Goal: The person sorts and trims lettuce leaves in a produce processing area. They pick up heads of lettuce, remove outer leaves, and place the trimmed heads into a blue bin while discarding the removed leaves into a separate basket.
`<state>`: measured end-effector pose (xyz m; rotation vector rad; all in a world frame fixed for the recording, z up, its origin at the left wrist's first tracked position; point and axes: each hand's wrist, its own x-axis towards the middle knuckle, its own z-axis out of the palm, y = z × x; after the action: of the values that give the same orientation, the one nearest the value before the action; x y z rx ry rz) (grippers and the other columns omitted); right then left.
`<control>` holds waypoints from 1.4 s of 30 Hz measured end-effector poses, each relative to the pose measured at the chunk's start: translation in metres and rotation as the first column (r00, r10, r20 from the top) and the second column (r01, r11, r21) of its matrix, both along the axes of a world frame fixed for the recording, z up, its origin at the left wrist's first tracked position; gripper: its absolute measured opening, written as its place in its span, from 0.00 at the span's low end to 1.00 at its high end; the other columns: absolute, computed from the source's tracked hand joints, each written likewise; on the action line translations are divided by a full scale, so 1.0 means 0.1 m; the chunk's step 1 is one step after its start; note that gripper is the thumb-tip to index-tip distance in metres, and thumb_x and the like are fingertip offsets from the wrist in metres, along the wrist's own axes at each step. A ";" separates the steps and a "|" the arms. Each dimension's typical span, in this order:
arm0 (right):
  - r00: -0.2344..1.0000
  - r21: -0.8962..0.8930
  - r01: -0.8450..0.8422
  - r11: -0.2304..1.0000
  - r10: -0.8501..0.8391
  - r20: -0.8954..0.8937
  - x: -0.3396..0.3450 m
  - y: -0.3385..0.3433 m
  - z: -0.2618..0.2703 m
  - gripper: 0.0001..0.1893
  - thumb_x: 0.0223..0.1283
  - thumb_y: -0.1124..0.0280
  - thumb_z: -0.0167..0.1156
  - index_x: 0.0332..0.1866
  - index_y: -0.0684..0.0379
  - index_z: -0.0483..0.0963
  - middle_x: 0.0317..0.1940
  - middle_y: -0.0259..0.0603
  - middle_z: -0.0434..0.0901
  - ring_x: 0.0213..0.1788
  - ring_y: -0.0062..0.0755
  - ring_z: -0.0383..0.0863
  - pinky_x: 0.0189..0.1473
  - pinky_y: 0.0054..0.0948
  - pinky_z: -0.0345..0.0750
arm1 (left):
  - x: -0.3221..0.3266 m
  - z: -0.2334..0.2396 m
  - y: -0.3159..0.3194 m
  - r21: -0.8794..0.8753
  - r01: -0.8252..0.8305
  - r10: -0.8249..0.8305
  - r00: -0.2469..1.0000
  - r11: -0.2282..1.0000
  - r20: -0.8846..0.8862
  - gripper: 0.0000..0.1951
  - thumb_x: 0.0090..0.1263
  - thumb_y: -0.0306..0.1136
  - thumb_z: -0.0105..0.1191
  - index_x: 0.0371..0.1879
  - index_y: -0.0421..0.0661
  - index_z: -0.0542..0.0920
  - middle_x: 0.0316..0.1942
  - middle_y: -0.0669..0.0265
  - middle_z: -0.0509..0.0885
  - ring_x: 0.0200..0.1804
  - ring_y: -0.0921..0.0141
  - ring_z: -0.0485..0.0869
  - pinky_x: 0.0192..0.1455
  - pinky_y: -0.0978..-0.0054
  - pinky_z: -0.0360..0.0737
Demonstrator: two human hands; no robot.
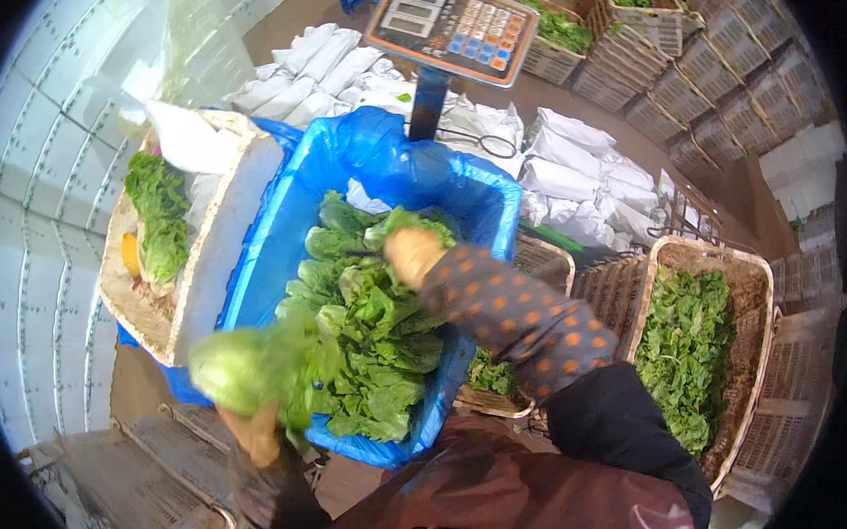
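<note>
My left hand (256, 435) holds a head of leafy lettuce (235, 371), blurred, at the left edge of a crate lined with blue plastic (265, 258). Its pale base points left and its leaves hang toward the crate. Several more green lettuce heads (375, 310) lie packed inside the crate. My right hand (412, 254) is over the upper part of this pile, on a lettuce head; its fingers are blurred and partly hidden, so its grip is unclear. Behind the crate stands a weighing scale's display panel (454, 29) on a post.
A white foam box (226, 203) with leaves and a white bag stands left of the crate. At right is a plastic basket of loose greens (686, 344). White filled bags (569, 163) lie beyond, stacked baskets (716, 84) at the upper right, empty-looking baskets (139, 466) at the lower left.
</note>
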<state>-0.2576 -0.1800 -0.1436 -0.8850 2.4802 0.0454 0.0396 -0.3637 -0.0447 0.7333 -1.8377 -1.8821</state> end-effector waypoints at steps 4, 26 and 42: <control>0.934 -0.023 0.185 0.983 -0.183 -0.307 0.27 -0.07 -1.24 0.12 0.65 0.69 0.55 0.39 0.66 0.84 0.39 0.44 0.88 0.39 0.41 0.88 0.39 0.37 0.86 | -1.59 0.18 0.33 -0.640 0.351 -0.443 0.896 0.683 0.019 0.38 0.53 0.20 0.67 0.68 0.41 0.70 0.61 0.56 0.80 0.64 0.60 0.78 0.69 0.61 0.74; 0.684 -0.363 0.728 0.582 -0.573 0.453 1.60 2.06 0.40 0.16 0.64 0.66 0.59 0.53 0.63 0.77 0.42 0.51 0.85 0.46 0.50 0.86 0.47 0.48 0.84 | -3.59 -2.12 1.19 -0.231 0.959 -0.875 0.251 0.165 0.414 0.21 0.78 0.41 0.51 0.60 0.37 0.79 0.56 0.52 0.84 0.55 0.58 0.82 0.61 0.63 0.77; -0.456 -0.308 0.875 -0.372 -0.848 -0.271 4.11 7.15 0.42 0.34 0.67 0.42 0.58 0.70 0.57 0.69 0.60 0.62 0.78 0.56 0.56 0.84 0.59 0.47 0.80 | -3.14 -0.94 2.18 -0.929 0.364 -0.584 0.767 0.057 0.265 0.20 0.76 0.35 0.53 0.62 0.36 0.77 0.60 0.47 0.80 0.62 0.51 0.78 0.68 0.56 0.72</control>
<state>0.1532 0.5349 -0.1012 1.9166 2.5528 -0.3255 -0.2743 -0.1452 -0.1388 -0.6095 -2.7381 -0.5208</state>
